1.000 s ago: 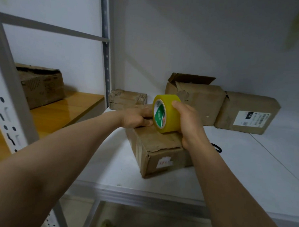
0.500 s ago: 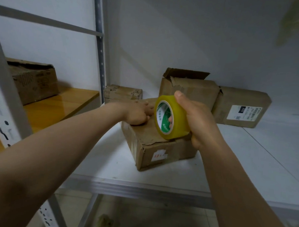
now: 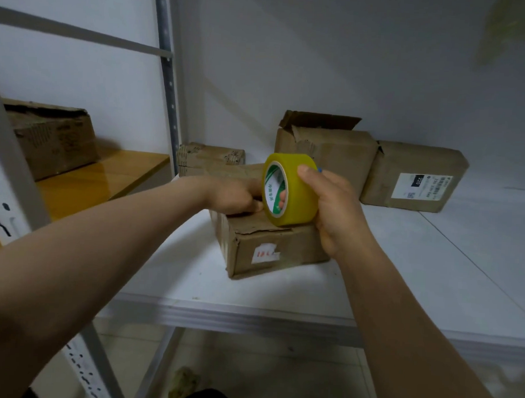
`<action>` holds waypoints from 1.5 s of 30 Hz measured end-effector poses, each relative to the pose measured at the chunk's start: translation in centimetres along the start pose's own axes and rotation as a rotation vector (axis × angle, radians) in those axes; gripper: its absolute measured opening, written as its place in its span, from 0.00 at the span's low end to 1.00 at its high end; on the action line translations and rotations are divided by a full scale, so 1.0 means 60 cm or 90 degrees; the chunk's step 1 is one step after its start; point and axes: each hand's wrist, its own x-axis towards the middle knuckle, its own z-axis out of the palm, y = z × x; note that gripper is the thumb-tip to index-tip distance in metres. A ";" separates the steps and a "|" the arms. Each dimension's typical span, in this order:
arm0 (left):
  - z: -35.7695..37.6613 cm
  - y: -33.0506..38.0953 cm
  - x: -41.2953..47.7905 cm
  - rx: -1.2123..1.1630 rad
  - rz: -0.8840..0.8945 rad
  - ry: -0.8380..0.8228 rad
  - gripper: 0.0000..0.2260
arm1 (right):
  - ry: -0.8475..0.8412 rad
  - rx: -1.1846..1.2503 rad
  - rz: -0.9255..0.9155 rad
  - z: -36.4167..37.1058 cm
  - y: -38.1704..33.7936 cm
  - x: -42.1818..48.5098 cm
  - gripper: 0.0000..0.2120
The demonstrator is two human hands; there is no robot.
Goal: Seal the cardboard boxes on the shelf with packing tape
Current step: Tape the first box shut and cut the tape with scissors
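While right hand [image 3: 336,208] grips tape roll [image 3: 297,194], box [image 3: 271,247] rests on white shelf [image 3: 402,280].

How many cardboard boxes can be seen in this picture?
5: front box beneath the tape, small box behind it, open box at the back, labelled box beside that, left box on the wooden shelf. Others may be hidden.

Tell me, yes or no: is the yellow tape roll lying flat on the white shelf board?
No: the right hand grips the yellow tape roll on edge over the small brown cardboard box.
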 end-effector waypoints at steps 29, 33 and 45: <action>0.011 -0.015 0.001 0.076 -0.014 0.025 0.24 | -0.001 -0.149 0.112 -0.053 -0.019 -0.129 0.24; 0.010 -0.015 0.001 0.076 -0.010 0.013 0.24 | -0.021 -0.148 0.129 -0.058 -0.006 -0.137 0.23; 0.014 0.010 -0.024 0.016 -0.003 0.019 0.24 | 0.000 -0.123 0.177 -0.065 0.036 -0.138 0.17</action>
